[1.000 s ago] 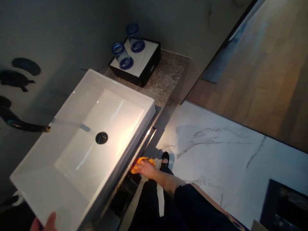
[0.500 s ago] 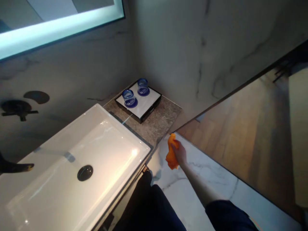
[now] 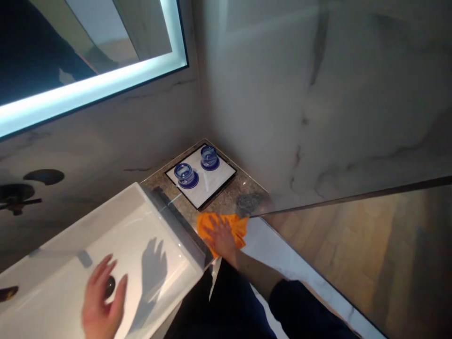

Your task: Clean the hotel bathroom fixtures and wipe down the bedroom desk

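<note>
The left hand hovers spread and empty above the white sink, over its drain. Just right of the sink, the right hand presses flat on an orange cloth on the stone counter: wiping seems underway, and a next stroke would call for steady pressure short of the tray with two blue glasses, farther back from the sink.
</note>
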A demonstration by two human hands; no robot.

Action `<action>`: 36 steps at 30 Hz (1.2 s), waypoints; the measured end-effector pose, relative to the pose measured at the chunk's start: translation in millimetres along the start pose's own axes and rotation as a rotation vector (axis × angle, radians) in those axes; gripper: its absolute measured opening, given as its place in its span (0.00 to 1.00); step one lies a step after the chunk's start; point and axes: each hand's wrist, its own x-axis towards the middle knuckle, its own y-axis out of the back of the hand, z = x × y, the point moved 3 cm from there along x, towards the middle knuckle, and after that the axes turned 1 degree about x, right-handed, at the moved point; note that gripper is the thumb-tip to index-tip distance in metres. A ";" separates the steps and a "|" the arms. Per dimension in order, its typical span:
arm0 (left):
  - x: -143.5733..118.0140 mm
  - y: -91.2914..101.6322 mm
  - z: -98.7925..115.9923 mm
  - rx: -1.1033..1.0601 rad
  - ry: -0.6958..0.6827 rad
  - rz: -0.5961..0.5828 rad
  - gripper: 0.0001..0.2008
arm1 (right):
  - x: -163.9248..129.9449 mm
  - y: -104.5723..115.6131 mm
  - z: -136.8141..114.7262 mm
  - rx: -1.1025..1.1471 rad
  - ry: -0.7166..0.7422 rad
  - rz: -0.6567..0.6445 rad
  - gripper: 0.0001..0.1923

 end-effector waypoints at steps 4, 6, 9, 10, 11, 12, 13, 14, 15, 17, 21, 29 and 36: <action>32.4 -111.0 59.3 -0.264 0.198 -0.152 0.26 | 0.0 23.1 56.2 -0.010 0.090 -0.070 0.23; 49.7 -162.2 71.6 -0.395 0.509 -0.164 0.34 | 27.2 60.0 117.3 -0.100 -0.168 0.007 0.23; 75.6 -221.5 73.7 -0.437 0.890 -0.127 0.38 | 60.4 99.1 185.1 -0.165 -0.374 0.128 0.23; 84.8 -236.1 71.9 -0.422 0.949 -0.102 0.38 | 65.1 102.2 196.3 -0.159 -0.377 0.155 0.23; 93.8 -248.6 69.4 -0.402 0.980 -0.082 0.38 | 66.1 100.6 202.9 -0.144 -0.367 0.179 0.23; 102.0 -259.0 66.6 -0.376 0.993 -0.069 0.37 | 64.1 95.8 206.4 -0.115 -0.344 0.204 0.22; 108.9 -267.2 63.9 -0.344 0.992 -0.060 0.35 | 60.0 89.7 208.4 -0.071 -0.310 0.231 0.22; 114.2 -273.2 61.7 -0.308 0.983 -0.054 0.33 | 55.2 84.1 210.2 -0.010 -0.268 0.263 0.21; 117.8 -277.0 60.0 -0.275 0.971 -0.044 0.31 | 50.8 81.0 212.7 0.061 -0.225 0.302 0.21; 120.2 -279.3 58.6 -0.228 0.943 -0.035 0.28 | 47.3 85.9 219.2 0.211 -0.174 0.390 0.23; 105.0 -271.6 58.2 -0.202 0.940 -0.087 0.29 | 75.3 131.4 217.0 0.394 -0.185 0.524 0.25; 42.8 -268.2 46.7 -0.257 1.054 0.010 0.30 | 288.2 165.8 149.7 0.223 0.067 0.383 0.20; 42.6 -269.6 51.9 -0.271 1.015 0.067 0.29 | 373.7 117.1 143.5 0.051 0.191 -0.067 0.21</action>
